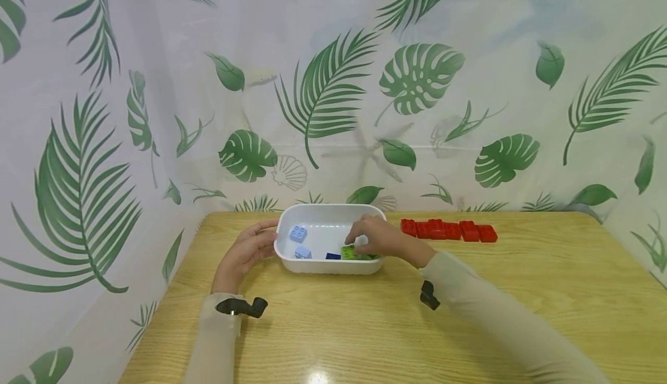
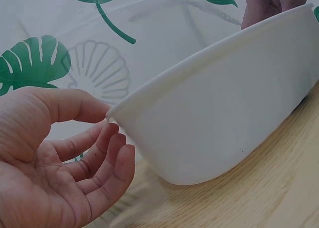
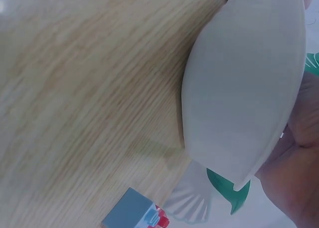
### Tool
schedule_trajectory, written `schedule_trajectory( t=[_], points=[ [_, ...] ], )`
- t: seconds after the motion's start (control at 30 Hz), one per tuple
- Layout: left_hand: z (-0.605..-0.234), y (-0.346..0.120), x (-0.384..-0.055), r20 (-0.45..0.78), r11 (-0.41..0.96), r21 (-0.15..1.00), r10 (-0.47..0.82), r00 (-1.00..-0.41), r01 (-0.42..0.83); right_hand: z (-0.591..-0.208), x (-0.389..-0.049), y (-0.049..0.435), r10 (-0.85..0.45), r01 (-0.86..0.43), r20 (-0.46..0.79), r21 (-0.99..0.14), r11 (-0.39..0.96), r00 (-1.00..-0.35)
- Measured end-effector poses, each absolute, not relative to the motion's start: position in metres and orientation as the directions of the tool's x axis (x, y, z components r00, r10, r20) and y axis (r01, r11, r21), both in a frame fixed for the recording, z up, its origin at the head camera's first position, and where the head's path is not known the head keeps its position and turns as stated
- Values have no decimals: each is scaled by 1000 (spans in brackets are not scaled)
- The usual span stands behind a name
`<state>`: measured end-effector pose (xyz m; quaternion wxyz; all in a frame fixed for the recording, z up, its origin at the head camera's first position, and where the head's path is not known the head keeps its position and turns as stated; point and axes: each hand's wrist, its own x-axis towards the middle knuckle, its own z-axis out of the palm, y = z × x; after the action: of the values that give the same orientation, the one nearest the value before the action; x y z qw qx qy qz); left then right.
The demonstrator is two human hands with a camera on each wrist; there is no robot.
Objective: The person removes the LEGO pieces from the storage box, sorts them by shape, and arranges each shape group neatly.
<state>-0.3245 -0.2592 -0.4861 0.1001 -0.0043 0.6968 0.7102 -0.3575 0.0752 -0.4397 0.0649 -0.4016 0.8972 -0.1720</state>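
Observation:
A white plastic bin (image 1: 323,266) stands on the table, holding several toy building bricks. On its left side, my left hand (image 1: 250,248) pinches the rim, thumb on top and fingertips just under the edge in the left wrist view. My right hand (image 1: 376,236) reaches over the right side into the bin, fingers bent down around a lime-green brick (image 1: 348,252); I cannot tell whether they grip it. Two light-blue bricks, one farther back (image 1: 298,233) and one nearer the front (image 1: 303,252), lie on the left. A dark-blue brick (image 1: 333,256) is partly hidden by the front wall.
Right of the bin, a row of red bricks (image 1: 448,230) lies along the back of the wooden table (image 1: 333,320). A leaf-patterned curtain (image 1: 333,83) hangs behind. At the bottom of the right wrist view is a brick with a blue-grey side (image 3: 128,209) and red beside it.

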Motion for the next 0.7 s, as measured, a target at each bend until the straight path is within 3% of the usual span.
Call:
schedule_trajectory(
  t=[0.7],
  points=[
    [-486,-259,-323,-163,18,987,122,-979,-162,-448,-358,73,-726,-679,-3,-351,644,-687]
  ],
)
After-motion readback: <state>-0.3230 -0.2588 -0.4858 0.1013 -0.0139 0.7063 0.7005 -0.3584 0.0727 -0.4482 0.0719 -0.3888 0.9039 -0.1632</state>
